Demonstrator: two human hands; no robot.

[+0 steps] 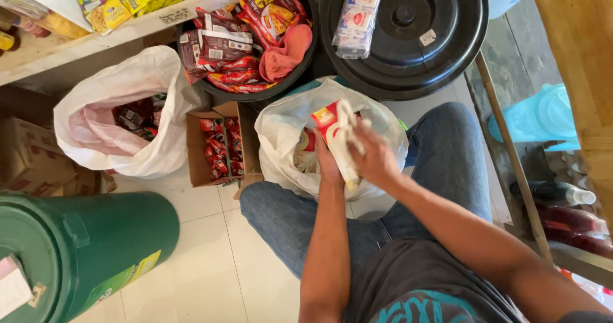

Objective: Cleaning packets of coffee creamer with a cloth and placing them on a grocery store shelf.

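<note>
Pale tiled floor (204,253), grey grout lines showing. Near left: a green drum (83,246) lying on its side. Far left: a cardboard carton (29,157) and a white plastic bag (121,109) of dark packets. Centre: an open cardboard box (203,147) of red sachets, just beside a second white plastic bag (287,138). Farther back: a black tub (255,38) heaped with red packets and a black lidded drum (408,35).

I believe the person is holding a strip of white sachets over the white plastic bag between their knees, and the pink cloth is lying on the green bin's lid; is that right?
Not quite. The head view shows the pink cloth lying on the snack packets in the black tub, not on the green bin. The rest holds: both the left hand and the right hand hold the strip of white sachets over the white plastic bag between the knees.
</note>
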